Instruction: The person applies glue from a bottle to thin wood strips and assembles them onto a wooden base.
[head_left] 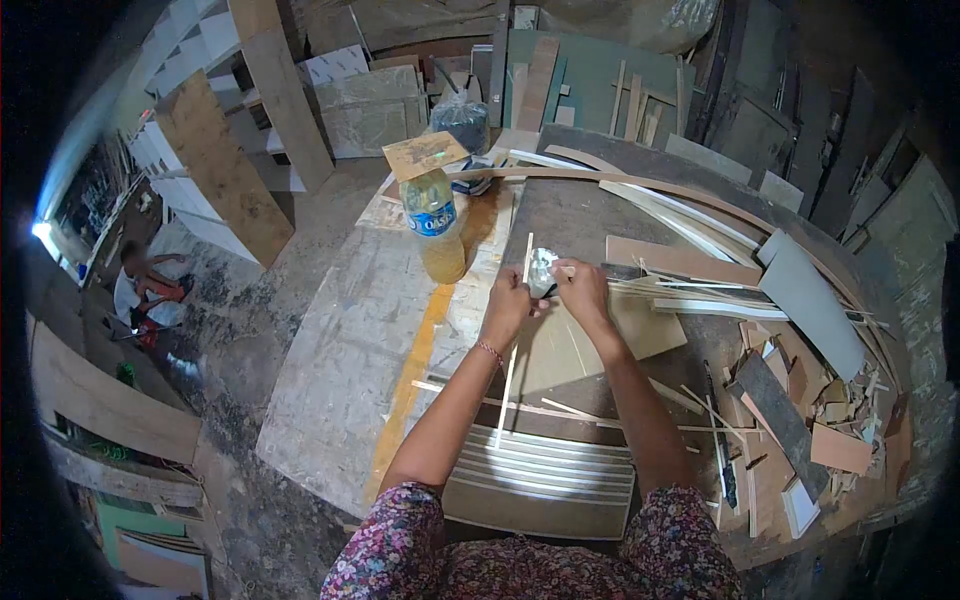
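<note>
My left hand (508, 302) is closed around a long thin wooden strip (511, 385), which stands roughly lengthwise in front of me. My right hand (584, 290) pinches the edge of a small, shiny, pale thing (542, 268), perhaps a plastic packet or shallow cup; glare hides its kind. It sits between my two hands, close beside the strip. Beneath them lies a tan board (560, 355). Nearer to me is a panel with several pale parallel strips (545, 470) on it.
A plastic bottle (436, 235) of yellowish liquid, topped by a wood piece (425, 155), stands left of my hands. Loose strips and offcuts (840, 445) crowd the table's right side. A grey curved sheet (815, 305) lies there too. Another person (150, 285) sits at far left.
</note>
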